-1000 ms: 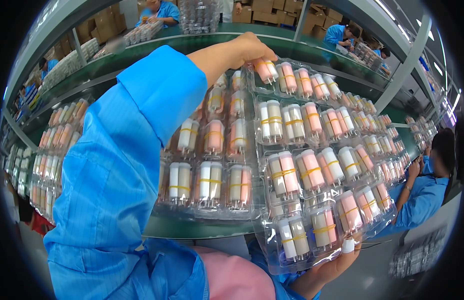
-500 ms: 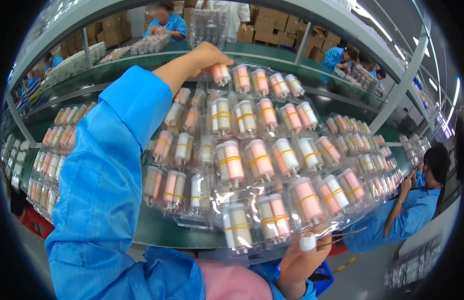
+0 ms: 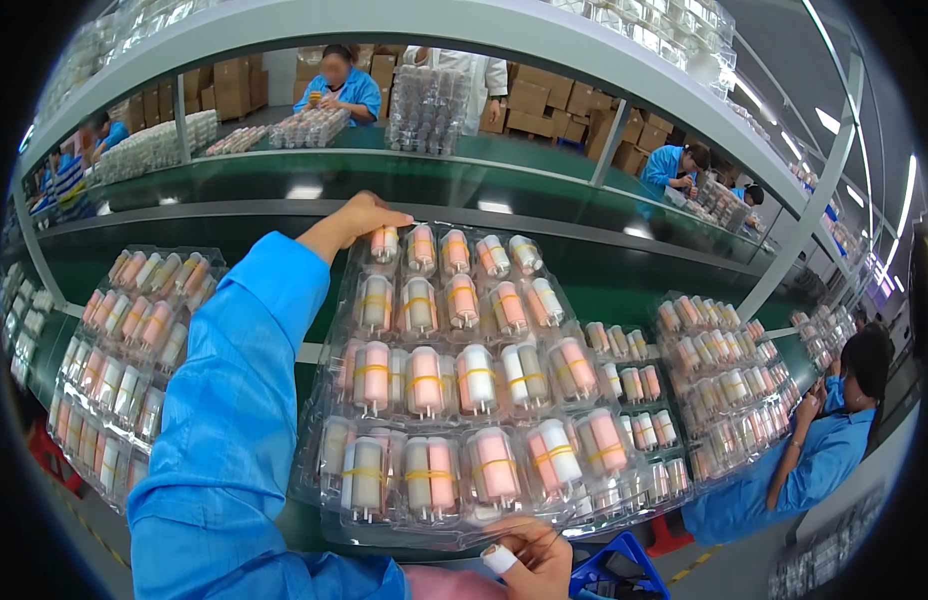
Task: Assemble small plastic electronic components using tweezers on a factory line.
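A clear plastic tray (image 3: 404, 528) in front of me holds rows of paired cylinders (image 3: 424, 383) in pink, white and grey, banded with yellow. It lies over similar filled trays; their exact number is hidden. My left hand (image 3: 359, 222) is closed on the tray's far left corner, beside a pink pair. At the near edge, my right hand (image 3: 532, 558) has its fingers curled against the rim. White wrapping covers its thumb tip.
More filled trays stand at left (image 3: 124, 350) and right (image 3: 729, 380) on the green bench. A metal shelf frame (image 3: 424, 40) crosses above. A co-worker in blue (image 3: 824, 440) sits at right; other people work across the bench. A blue crate (image 3: 619, 570) stands below the near edge.
The tray has moved left and down, from a tilted position offset over the stack to lying across it. Both hands have moved left with it, the left one also lower.
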Demonstrator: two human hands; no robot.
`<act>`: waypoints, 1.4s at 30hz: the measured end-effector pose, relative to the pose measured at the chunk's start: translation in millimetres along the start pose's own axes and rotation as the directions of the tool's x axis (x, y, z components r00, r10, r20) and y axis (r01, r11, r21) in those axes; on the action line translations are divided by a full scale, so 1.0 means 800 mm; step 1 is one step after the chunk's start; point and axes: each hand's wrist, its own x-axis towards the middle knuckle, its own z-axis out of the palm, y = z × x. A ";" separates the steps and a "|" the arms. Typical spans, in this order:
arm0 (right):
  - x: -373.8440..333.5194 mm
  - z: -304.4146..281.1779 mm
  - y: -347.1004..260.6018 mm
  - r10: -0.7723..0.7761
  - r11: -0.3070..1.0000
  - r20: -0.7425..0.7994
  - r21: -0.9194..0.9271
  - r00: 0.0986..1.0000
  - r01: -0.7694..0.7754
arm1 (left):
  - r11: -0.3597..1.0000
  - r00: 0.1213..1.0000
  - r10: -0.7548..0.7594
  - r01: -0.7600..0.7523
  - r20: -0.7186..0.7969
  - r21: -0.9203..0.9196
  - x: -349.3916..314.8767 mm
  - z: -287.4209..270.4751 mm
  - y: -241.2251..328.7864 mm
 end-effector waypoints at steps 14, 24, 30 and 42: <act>0.013 -0.124 -0.022 -0.547 0.829 -0.150 0.039 0.823 0.558 | 0.990 0.990 0.058 -0.074 -0.130 -0.119 -0.190 -0.006 0.036; 0.059 -0.134 0.010 -0.570 0.812 -0.247 -0.316 0.784 0.491 | 0.969 0.967 0.238 -0.230 -0.096 0.090 -0.462 0.059 -0.023; 0.056 -0.114 0.008 -0.613 0.746 -0.112 -0.406 0.782 0.527 | 0.939 0.894 0.301 -0.339 -0.331 -0.059 -0.457 0.069 -0.038; 0.028 -0.086 0.001 -0.540 0.766 -0.020 -0.426 0.841 0.481 | 0.900 0.818 0.388 -0.436 -0.426 -0.019 -0.452 0.046 -0.091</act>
